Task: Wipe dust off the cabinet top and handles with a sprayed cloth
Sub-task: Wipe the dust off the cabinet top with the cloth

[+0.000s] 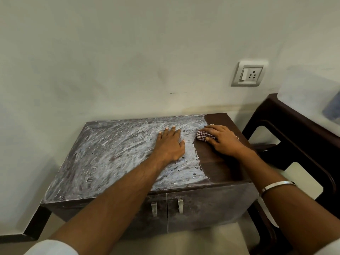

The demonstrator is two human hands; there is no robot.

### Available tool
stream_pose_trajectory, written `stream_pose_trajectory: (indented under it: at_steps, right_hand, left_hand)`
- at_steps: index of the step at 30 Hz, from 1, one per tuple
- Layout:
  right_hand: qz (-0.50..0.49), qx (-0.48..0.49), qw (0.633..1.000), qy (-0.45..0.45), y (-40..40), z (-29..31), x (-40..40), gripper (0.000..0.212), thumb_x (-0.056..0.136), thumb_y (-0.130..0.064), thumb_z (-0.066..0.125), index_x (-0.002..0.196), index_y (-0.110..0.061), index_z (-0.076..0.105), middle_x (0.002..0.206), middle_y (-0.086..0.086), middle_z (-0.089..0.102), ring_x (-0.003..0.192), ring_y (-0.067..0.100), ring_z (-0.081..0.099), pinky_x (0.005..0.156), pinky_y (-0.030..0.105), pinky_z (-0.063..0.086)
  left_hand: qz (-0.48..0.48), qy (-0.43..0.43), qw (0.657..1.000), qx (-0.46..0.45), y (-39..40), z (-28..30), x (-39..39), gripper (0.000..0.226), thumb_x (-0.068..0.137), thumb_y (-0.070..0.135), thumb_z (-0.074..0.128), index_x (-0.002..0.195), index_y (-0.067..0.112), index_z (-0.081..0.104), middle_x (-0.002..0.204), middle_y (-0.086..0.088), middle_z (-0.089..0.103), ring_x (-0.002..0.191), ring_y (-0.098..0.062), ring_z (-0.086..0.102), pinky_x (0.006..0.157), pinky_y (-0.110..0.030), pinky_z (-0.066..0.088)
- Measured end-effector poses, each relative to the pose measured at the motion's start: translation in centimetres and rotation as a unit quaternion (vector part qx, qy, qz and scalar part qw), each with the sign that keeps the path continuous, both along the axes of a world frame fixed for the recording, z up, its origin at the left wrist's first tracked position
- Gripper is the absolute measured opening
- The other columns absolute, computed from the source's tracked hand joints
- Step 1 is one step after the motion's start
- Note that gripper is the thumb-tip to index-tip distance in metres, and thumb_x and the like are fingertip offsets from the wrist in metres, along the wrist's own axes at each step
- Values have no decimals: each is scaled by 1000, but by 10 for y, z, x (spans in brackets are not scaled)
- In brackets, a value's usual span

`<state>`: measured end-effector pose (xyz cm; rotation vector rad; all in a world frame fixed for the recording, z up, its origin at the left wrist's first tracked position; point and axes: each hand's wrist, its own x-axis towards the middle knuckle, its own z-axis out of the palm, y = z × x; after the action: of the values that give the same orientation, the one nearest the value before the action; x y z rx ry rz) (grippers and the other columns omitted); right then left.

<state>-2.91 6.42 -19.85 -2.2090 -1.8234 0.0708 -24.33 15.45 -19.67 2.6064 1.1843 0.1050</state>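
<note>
A low dark brown cabinet stands against the wall; its top [103,155] is covered with whitish smeared dust, except a clean dark strip [219,166] along the right side. My right hand [222,138] presses a red-and-white checked cloth [202,135] onto the top near the far right, at the border between dust and clean wood. My left hand [170,143] lies flat, fingers spread, on the dusty middle of the top. Two metal handles [154,208] [180,205] sit on the front doors below.
A dark plastic chair [301,137] stands close to the cabinet's right side, with something pale and blurred on it. A wall socket with a switch [249,74] is above the cabinet's right end. A black skirting strip [36,229] runs along the floor at left.
</note>
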Motion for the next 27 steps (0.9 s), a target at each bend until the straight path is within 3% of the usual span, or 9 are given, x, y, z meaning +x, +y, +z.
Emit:
stream_pose_trajectory:
  at_steps: [7, 15, 21, 27]
  right_hand:
    - [52, 20, 998, 11, -5, -3, -6, 43, 98, -40, 48, 140, -36, 45, 148, -7, 42, 138, 21, 33, 112, 44, 29]
    - [16, 6, 1000, -9, 19, -4, -2, 43, 98, -45, 44, 141, -41, 42, 149, -9, 40, 139, 22, 32, 113, 42, 28]
    - [54, 25, 998, 8, 5, -7, -1, 43, 98, -41, 47, 140, -35, 46, 148, -7, 43, 137, 21, 34, 113, 45, 29]
    - [4, -3, 1000, -10, 25, -1, 5, 44, 99, -42, 44, 143, -37, 41, 152, -7, 36, 140, 23, 28, 113, 40, 25]
  left_hand:
    - [-3, -2, 1000, 5, 2, 1, 6, 60, 102, 43, 22, 156, 21, 6, 164, -4, -1, 150, -25, -5, 120, -45, -4]
    - [-1, -3, 1000, 6, 7, -1, 4, 61, 102, 43, 22, 156, 21, 5, 164, -3, -1, 150, -25, -5, 121, -46, -4]
    - [-5, -6, 1000, 8, 10, 1, 7, 60, 102, 42, 23, 156, 20, 8, 164, -4, 0, 150, -25, -4, 121, -46, -3]
    - [3, -1, 1000, 7, 13, -1, 5, 60, 102, 42, 24, 156, 20, 8, 164, -4, 1, 150, -26, -3, 121, -45, -3]
